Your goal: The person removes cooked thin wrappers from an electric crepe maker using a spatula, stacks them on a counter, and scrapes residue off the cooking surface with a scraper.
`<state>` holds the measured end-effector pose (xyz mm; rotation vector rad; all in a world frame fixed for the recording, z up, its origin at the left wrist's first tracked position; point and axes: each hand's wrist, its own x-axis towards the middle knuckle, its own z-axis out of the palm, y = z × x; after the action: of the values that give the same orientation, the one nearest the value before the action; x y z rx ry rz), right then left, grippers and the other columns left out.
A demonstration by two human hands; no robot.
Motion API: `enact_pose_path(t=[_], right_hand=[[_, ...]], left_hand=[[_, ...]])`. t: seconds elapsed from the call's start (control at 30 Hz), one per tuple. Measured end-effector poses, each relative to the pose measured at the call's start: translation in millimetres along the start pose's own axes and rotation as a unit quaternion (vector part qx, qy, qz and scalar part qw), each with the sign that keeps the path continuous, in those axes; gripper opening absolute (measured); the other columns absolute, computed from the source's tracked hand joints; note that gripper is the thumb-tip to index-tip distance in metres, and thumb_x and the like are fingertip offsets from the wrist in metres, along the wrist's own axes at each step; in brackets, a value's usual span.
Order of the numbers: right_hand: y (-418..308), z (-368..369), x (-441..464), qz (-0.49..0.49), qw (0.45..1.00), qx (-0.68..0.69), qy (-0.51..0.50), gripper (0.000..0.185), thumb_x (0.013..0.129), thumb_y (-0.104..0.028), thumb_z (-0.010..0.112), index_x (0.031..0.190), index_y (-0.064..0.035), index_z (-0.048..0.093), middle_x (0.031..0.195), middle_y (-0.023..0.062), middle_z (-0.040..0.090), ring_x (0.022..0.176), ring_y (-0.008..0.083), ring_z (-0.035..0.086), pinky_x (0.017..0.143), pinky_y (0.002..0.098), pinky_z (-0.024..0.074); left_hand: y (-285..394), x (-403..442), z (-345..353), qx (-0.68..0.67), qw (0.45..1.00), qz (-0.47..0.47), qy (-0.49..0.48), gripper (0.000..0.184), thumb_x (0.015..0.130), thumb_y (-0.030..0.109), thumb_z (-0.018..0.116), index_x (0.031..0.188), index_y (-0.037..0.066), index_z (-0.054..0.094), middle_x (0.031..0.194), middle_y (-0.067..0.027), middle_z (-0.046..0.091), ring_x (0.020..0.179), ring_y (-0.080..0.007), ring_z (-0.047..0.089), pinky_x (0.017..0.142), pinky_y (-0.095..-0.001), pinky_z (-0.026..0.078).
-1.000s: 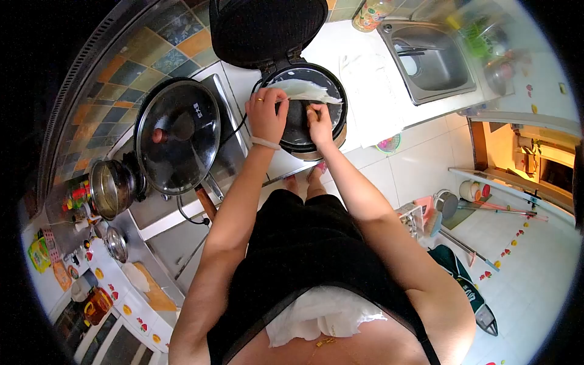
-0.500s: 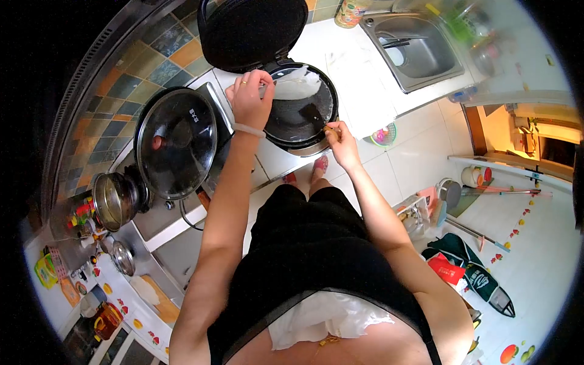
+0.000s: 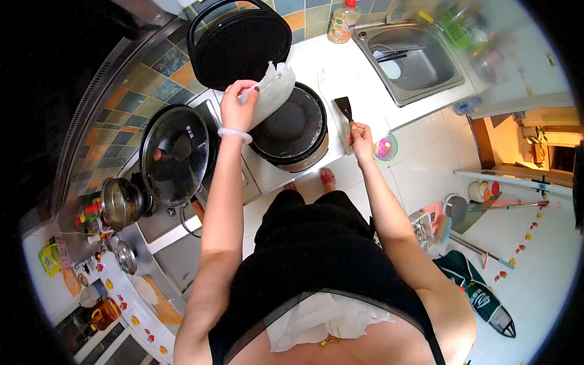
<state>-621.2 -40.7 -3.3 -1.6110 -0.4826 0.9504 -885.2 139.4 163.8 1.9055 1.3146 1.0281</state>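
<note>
My left hand point(image 3: 238, 108) pinches the edge of a thin, whitish, ragged-edged crepe point(image 3: 275, 91). The crepe hangs above the left side of a round black electric griddle point(image 3: 295, 125), whose dark lid point(image 3: 243, 50) stands open behind it. Whether the crepe's lower edge touches the plate I cannot tell. Closed round the handle of a small spatula point(image 3: 344, 108), my right hand point(image 3: 361, 142) is to the right of the griddle, over the counter's front edge. The spatula's dark blade points away from me.
A glass-lidded wok point(image 3: 176, 155) sits on the stove left of the griddle, with a smaller lidded pot point(image 3: 120, 202) nearer me. Behind right are a soap bottle point(image 3: 343, 23) and a metal sink point(image 3: 420, 67). A small basket point(image 3: 385, 148) is below the counter edge.
My left hand has lifted the crepe up and away from most of the griddle plate. My right hand has carried the spatula off the plate to the right, over the counter.
</note>
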Motion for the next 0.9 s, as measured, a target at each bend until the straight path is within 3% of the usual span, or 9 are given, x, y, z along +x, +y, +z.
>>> enact_pose_path(t=[0.17,0.2,0.3,0.33,0.43,0.47,0.57,0.73,0.9], right_hand=[[29.3,-17.2,50.7,0.020,0.999,-0.018,-0.030,0.020,0.096,-0.017,0.047,0.105,-0.0014,0.041,0.072,0.0051,0.056,0.057,0.0101,0.050,0.052,0.0239,0.0433],[25.2,-18.6,54.5,0.039,0.998,-0.014,-0.041,0.026,0.091,-0.018,0.053,0.107,-0.0002,0.044,0.083,0.0115,0.057,0.070,0.0169,0.055,0.064,0.0302,0.0475],[9.6,-24.4,49.9,-0.144,0.835,-0.523,0.090,0.034,0.082,-0.017,0.060,0.108,0.0014,0.048,0.098,0.0187,0.055,0.090,0.0258,0.055,0.081,0.0387,0.0448],[-2.2,-22.2,48.4,-0.197,0.859,-0.465,0.085,0.043,0.074,-0.017,0.064,0.111,0.0013,0.052,0.106,0.0218,0.052,0.104,0.0325,0.049,0.093,0.0426,0.0376],[-33.8,4.1,40.3,-0.265,0.918,-0.287,-0.070,0.043,0.077,-0.020,0.064,0.113,0.0003,0.051,0.110,0.0179,0.053,0.106,0.0304,0.050,0.093,0.0406,0.0387],[-33.6,18.3,41.0,-0.138,0.964,-0.128,-0.189,0.045,0.079,-0.024,0.063,0.115,-0.0005,0.050,0.114,0.0168,0.052,0.110,0.0294,0.048,0.095,0.0402,0.0379],[-49.4,52.3,29.7,0.199,0.898,0.181,-0.349,0.055,0.083,-0.035,0.062,0.123,-0.0009,0.046,0.127,0.0161,0.048,0.119,0.0276,0.043,0.101,0.0394,0.0344],[-69.2,73.9,17.1,0.361,0.770,0.347,-0.395,0.062,0.083,-0.040,0.056,0.128,-0.0006,0.041,0.128,0.0185,0.047,0.120,0.0306,0.044,0.104,0.0452,0.0303],[-64.7,62.4,28.1,0.290,0.839,0.328,-0.323,0.029,0.085,-0.025,0.056,0.108,-0.0071,0.053,0.108,0.0093,0.059,0.105,0.0234,0.053,0.092,0.0398,0.0404]], left_hand=[[17.1,0.4,14.2,-0.083,0.995,-0.052,0.003,0.012,0.080,0.006,0.065,0.092,0.004,0.065,0.085,-0.0035,0.065,0.081,-0.0118,0.058,0.078,-0.0243,0.045],[19.5,0.4,16.3,-0.093,0.993,-0.071,0.006,0.012,0.080,0.006,0.064,0.092,0.004,0.065,0.084,-0.0028,0.065,0.081,-0.0109,0.058,0.078,-0.0237,0.045],[25.3,0.7,22.5,-0.140,0.985,-0.097,0.016,0.012,0.082,0.008,0.064,0.094,0.006,0.065,0.085,0.0008,0.063,0.079,-0.0072,0.055,0.075,-0.0213,0.043],[30.6,-0.4,24.4,-0.155,0.982,-0.103,0.022,0.012,0.083,0.009,0.065,0.095,0.006,0.064,0.085,0.0017,0.062,0.079,-0.0067,0.054,0.075,-0.0208,0.042],[49.6,-6.5,28.8,-0.205,0.969,-0.138,0.025,0.014,0.085,0.012,0.064,0.098,0.007,0.063,0.088,0.0025,0.061,0.081,-0.0061,0.053,0.075,-0.0204,0.041],[54.0,-8.5,30.2,-0.233,0.960,-0.150,0.026,0.015,0.086,0.012,0.064,0.099,0.007,0.063,0.088,0.0024,0.061,0.081,-0.0062,0.053,0.075,-0.0205,0.041],[78.9,-16.0,28.4,-0.295,0.938,-0.175,0.044,0.017,0.086,0.012,0.063,0.101,0.005,0.062,0.091,0.0010,0.062,0.082,-0.0073,0.055,0.077,-0.0209,0.042],[75.6,-34.7,11.3,-0.437,0.868,-0.223,0.071,0.018,0.088,0.009,0.059,0.106,0.004,0.060,0.101,-0.0046,0.064,0.095,-0.0139,0.058,0.086,-0.0274,0.045],[30.0,-73.1,-6.4,-0.491,0.816,-0.274,0.130,0.023,0.091,0.011,0.053,0.114,0.003,0.055,0.111,-0.0087,0.062,0.100,-0.0191,0.059,0.091,-0.0329,0.047]])
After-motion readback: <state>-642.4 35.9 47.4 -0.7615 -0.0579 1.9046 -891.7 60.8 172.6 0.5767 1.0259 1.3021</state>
